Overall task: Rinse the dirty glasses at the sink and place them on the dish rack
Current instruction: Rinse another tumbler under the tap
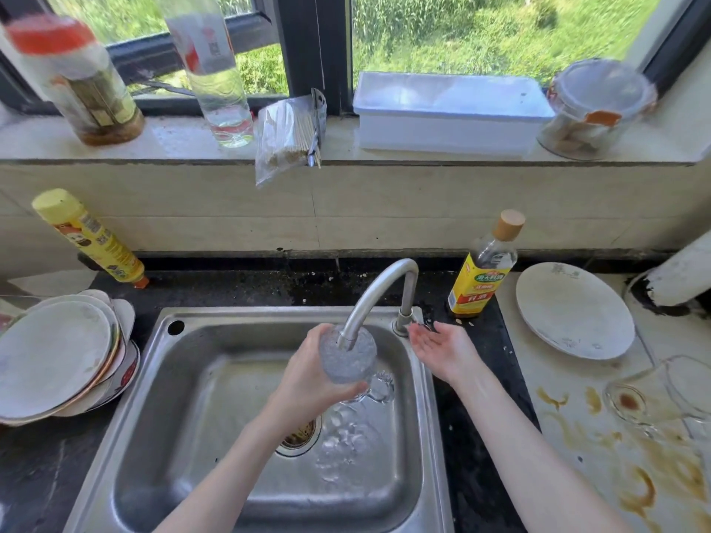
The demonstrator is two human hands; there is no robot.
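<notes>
My left hand (307,378) grips a clear glass (348,357) held under the spout of the curved steel tap (379,292). The glass is full of foaming water, which spills over into the steel sink (165,417). My right hand (442,348) hovers open, palm up, beside the tap base and holds nothing. On the stained counter at the right lie two dirty clear glasses (638,398), one with a brown residue inside.
A stack of plates (57,355) sits left of the sink and a single white plate (573,309) right of it. A yellow-labelled bottle (483,271) stands behind the tap, a yellow squeeze bottle (88,236) at back left. Brown spills (638,490) mark the right counter.
</notes>
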